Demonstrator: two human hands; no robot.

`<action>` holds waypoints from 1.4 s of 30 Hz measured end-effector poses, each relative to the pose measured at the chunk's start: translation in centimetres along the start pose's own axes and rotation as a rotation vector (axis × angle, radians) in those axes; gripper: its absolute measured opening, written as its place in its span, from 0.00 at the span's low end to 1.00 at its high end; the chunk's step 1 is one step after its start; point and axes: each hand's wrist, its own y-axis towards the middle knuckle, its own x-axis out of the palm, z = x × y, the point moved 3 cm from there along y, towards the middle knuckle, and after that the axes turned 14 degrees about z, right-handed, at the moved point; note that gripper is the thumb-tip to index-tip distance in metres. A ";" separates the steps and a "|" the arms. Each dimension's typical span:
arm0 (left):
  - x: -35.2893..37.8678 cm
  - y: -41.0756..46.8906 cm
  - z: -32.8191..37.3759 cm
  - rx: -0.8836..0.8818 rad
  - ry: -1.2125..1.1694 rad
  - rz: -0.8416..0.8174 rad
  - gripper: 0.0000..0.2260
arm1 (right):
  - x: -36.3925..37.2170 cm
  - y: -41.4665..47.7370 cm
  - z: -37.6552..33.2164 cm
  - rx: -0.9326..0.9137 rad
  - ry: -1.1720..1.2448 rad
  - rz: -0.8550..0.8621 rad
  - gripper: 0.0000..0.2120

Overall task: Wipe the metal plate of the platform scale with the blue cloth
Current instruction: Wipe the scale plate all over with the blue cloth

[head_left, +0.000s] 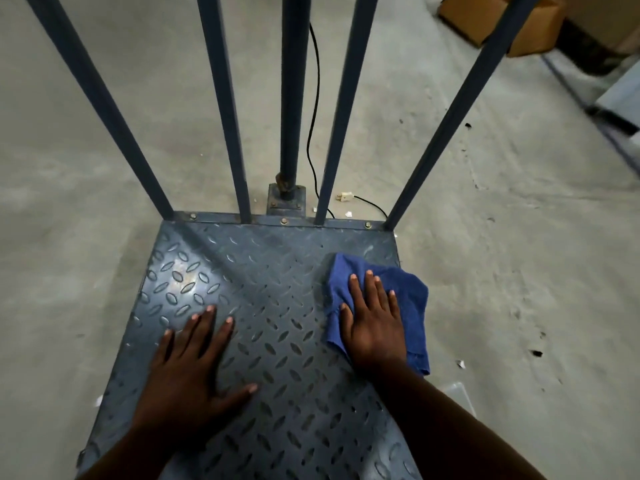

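Note:
The platform scale's metal plate is dark blue-grey with a raised diamond tread and fills the lower middle of the view. A crumpled blue cloth lies on the plate's right side, hanging slightly over the right edge. My right hand presses flat on the cloth with straight, spread fingers. My left hand rests flat on the bare plate at the left, fingers spread, holding nothing.
Blue steel rails and a centre post rise from the plate's far edge. A black cord with a loose plug lies on the concrete floor behind. Cardboard boxes stand at the far right.

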 end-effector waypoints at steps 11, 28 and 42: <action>0.1 0.8 -0.6 -0.028 -0.080 -0.145 0.57 | -1.6 0.8 -9.9 0.038 0.037 -0.330 0.48; -5.5 -1.1 3.7 -0.057 0.095 -0.534 0.74 | -4.9 -6.3 -12.8 -0.145 -0.043 -0.709 0.62; -4.7 -2.5 3.2 -0.085 0.070 -0.524 0.73 | -5.6 -3.7 -9.7 -0.117 -0.024 -0.717 0.62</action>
